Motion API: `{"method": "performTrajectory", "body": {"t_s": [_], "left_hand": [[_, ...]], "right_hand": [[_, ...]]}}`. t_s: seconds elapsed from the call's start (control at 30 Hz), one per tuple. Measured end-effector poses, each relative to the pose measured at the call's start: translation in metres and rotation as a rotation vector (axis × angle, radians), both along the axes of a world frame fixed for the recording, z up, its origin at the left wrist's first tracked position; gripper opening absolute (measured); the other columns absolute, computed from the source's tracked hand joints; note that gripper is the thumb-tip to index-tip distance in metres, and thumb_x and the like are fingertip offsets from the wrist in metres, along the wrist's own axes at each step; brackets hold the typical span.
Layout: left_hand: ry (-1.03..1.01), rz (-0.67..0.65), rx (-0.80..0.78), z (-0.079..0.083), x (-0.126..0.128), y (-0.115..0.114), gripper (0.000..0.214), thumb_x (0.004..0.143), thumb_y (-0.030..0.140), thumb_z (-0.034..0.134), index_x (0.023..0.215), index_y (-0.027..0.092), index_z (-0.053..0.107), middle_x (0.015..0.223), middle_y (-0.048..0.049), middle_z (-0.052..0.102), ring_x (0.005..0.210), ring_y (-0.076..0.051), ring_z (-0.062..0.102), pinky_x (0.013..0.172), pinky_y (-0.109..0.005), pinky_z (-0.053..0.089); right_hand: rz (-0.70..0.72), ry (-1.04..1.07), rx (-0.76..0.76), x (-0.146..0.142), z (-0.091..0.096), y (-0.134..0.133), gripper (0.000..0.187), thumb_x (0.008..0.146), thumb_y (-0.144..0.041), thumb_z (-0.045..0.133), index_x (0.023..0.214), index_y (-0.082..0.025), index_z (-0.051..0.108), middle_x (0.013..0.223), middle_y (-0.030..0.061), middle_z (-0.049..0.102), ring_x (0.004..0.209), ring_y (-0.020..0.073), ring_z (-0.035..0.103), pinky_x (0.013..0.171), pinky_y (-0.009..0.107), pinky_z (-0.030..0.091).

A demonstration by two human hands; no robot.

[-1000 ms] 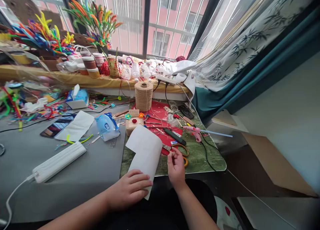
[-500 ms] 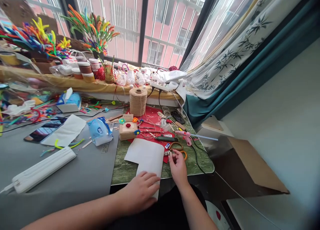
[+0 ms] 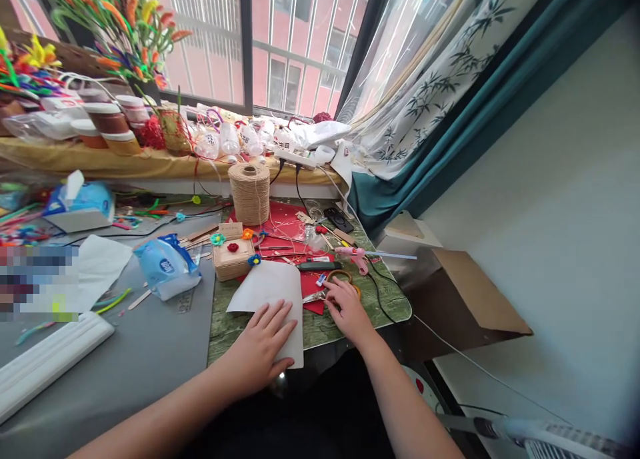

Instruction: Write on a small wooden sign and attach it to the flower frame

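Observation:
My left hand (image 3: 263,342) lies flat on a sheet of white paper (image 3: 270,282), fingers stretched out and slightly apart. The paper reaches past the table's front edge, and its far end curls up a little. My right hand (image 3: 350,312) is at the scissors (image 3: 314,298), with thumb and fingers bent around their middle. The blades point left toward the paper; the orange-brown handles (image 3: 340,274) show partly behind my fingers. Just beyond sit a small blue-and-white item (image 3: 321,280) and a dark green cutter (image 3: 317,266).
Behind the paper stands a twine-wrapped box (image 3: 233,262) with small flowers, then a big twine spool (image 3: 250,194). A pink glue gun (image 3: 356,256) lies at right with its cord. Blue tissue packs (image 3: 165,266) are at left, and a cardboard box (image 3: 480,292) stands beyond the table's right edge.
My left hand has moved farther up the paper and flattened. My right hand has gone from a pinch in front of the scissors to fingers over them. The view has shifted right.

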State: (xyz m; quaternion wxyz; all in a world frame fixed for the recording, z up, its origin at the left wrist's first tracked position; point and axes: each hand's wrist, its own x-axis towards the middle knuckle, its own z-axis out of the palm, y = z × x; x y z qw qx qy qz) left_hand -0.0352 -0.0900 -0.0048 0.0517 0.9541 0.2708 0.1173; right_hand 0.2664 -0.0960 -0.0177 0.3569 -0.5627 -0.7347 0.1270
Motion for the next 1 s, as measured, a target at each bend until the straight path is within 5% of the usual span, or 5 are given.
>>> {"method": "performTrajectory", "body": {"t_s": [0.27,0.43,0.57,0.67,1.0], "left_hand": [[0.003,0.066,-0.047,-0.004,0.013,-0.002,0.079,0.093,0.072,0.049,0.153,0.021,0.049,0.169,-0.0167,0.034,0.156,-0.037,0.032,0.125,-0.054,0.025],[0.052,0.05,-0.077,-0.017,0.038,-0.006,0.078,0.097,0.071,0.042,0.152,0.017,0.05,0.165,-0.0215,0.04,0.151,-0.039,0.039,0.119,-0.053,0.032],[0.088,-0.024,-0.055,-0.015,0.054,0.004,0.071,0.098,0.064,0.047,0.151,0.018,0.052,0.162,-0.0227,0.043,0.144,-0.04,0.045,0.11,-0.054,0.038],[0.059,-0.049,-0.046,-0.013,0.056,0.014,0.066,0.097,0.062,0.051,0.149,0.021,0.055,0.156,-0.0212,0.05,0.138,-0.04,0.049,0.109,-0.057,0.036],[-0.027,-0.089,-0.122,-0.021,0.045,0.026,0.065,0.097,0.062,0.052,0.149,0.023,0.054,0.155,-0.0178,0.052,0.139,-0.039,0.047,0.115,-0.06,0.031]], "right_hand": [[-0.248,-0.154,0.035,0.023,-0.023,-0.007,0.01,0.096,-0.026,0.063,0.089,-0.023,0.069,0.124,0.0108,0.074,0.116,0.0305,0.063,0.098,0.049,0.044],[-0.493,0.245,0.044,0.027,-0.012,-0.01,0.019,0.09,-0.038,0.07,0.082,-0.022,0.067,0.118,0.0145,0.072,0.115,0.0325,0.06,0.102,0.051,0.043],[-0.422,0.692,-0.161,-0.005,-0.001,-0.011,0.03,0.085,-0.05,0.078,0.089,-0.021,0.068,0.085,0.0052,0.068,0.078,0.0208,0.06,0.073,0.034,0.052],[-0.366,0.826,-0.317,-0.036,-0.001,-0.008,0.038,0.091,-0.058,0.068,0.094,-0.02,0.066,0.07,-0.0004,0.061,0.051,0.0123,0.047,0.048,0.025,0.04],[-0.314,0.777,-0.425,-0.067,-0.006,0.013,0.036,0.094,-0.055,0.064,0.105,-0.02,0.065,0.072,-0.0005,0.065,0.052,0.0123,0.054,0.051,0.026,0.048]]}}
